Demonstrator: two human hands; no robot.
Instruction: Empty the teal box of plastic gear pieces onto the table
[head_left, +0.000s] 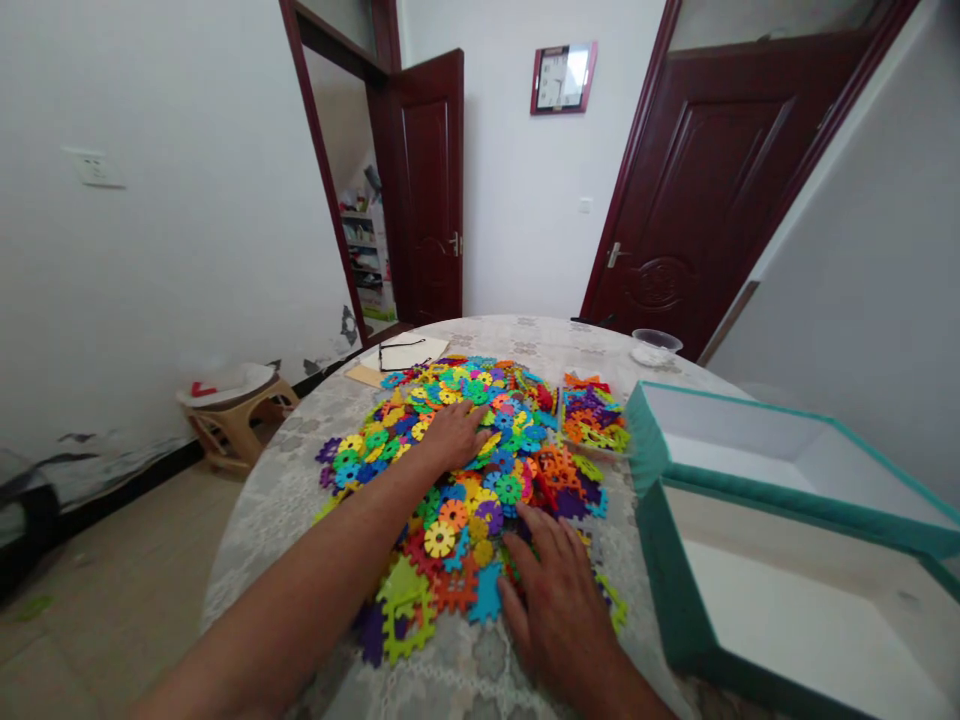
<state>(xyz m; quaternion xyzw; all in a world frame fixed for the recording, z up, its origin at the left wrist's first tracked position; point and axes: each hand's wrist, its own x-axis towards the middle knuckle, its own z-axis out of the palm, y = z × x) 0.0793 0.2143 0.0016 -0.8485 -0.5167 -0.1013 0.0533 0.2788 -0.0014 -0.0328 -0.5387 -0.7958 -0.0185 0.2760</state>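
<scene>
A large heap of colourful plastic snowflake discs (439, 539) and square-toothed plastic pieces (454, 586) covers the middle of the round table. My left hand (455, 436) reaches into the upper part of the heap, resting on the discs; its fingertips lie partly among them. At the heap's near right edge my right hand (553, 580) lies with its fingers apart, touching the pieces around it. Neither hand visibly grips a piece. A clear container (598, 447) with orange, purple and green pieces stands beyond the right hand.
To the right sit a teal open box (664, 590) and a second teal tray-like part (651, 440), both white inside. Glasses (401, 368) lie on paper at the far left of the tablecloth (285, 470). A clear bowl (656, 343) stands at the back. A stool (236, 425) is left of the table.
</scene>
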